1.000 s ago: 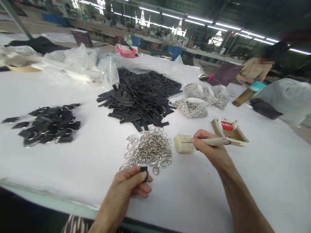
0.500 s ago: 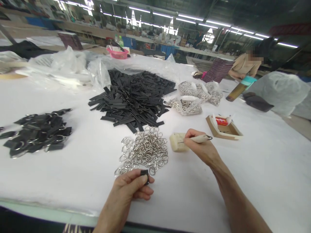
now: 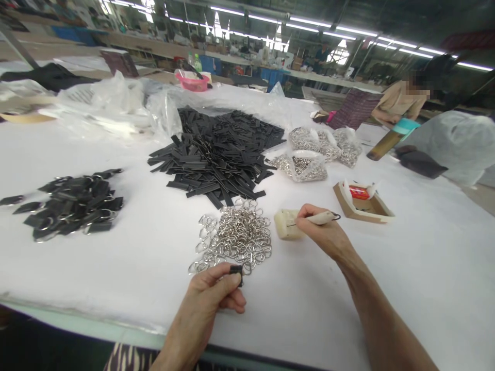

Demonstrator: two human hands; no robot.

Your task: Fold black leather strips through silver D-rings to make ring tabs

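My left hand (image 3: 216,291) pinches a small folded black strip (image 3: 236,274) between thumb and fingers, just in front of a pile of silver D-rings (image 3: 242,232). Whether a ring is inside the fold I cannot make out. In my right hand (image 3: 323,229) is a thin-tipped tool with a pale wrapped handle (image 3: 322,218) and a dark loop at its back end. Its tip reaches a yellowish-white block (image 3: 284,225) beside the rings. Behind the rings spreads a large heap of flat black strips (image 3: 224,154). Black strips fitted with rings (image 3: 77,203) lie piled at the left.
Clear bags of metal rings (image 3: 305,166) sit behind the block. To the right are a small cardboard box (image 3: 365,214) with a red packet and a teal-lidded bottle (image 3: 390,140). Plastic sheeting (image 3: 116,105) covers the back left. Another person (image 3: 402,100) is at the far right.
The view has shifted slightly, moving everything a little to the right. Both hands keep their hold, and the tool's tip stays at the block.
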